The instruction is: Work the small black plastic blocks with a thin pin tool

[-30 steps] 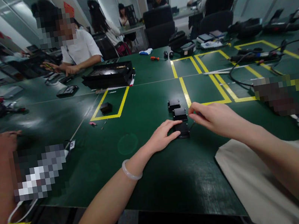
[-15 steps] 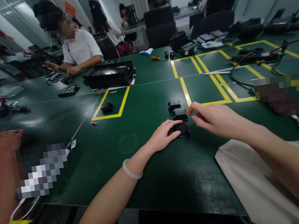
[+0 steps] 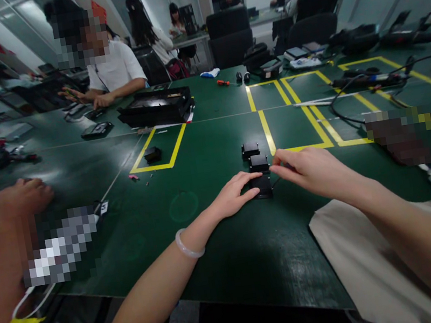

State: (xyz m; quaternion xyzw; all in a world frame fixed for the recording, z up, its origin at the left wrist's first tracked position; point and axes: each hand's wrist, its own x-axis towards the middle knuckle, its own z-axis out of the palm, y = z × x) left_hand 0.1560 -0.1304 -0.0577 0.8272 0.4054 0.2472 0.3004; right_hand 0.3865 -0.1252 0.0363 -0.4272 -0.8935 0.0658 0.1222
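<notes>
Three small black box-shaped parts stand in a row on the green table. My left hand [image 3: 234, 195] steadies the nearest black box [image 3: 264, 187], its index finger at the far edge and its thumb at the near one. Just beyond it sit the middle box [image 3: 259, 163] and the far box [image 3: 250, 149], both with small studs at their sides. My right hand [image 3: 302, 167] is closed in a pinch on a thin dark tool [image 3: 276, 182], whose tip meets the right side of the nearest box. Most of that tool is hidden by the fingers, so its exact kind is unclear.
Another black part [image 3: 153, 154] lies inside a yellow tape outline at left, with tiny pieces near it. A black tray [image 3: 156, 108] sits behind. Beige cloth [image 3: 348, 238] covers the right front edge. A co-worker's hand [image 3: 27, 198] is at far left; a red screwdriver [image 3: 222, 83] lies farther back.
My right fingertips have drawn closer together around the tool, while my left hand stays on the nearest box. At the far left, the co-worker's hand has moved a little to the right.
</notes>
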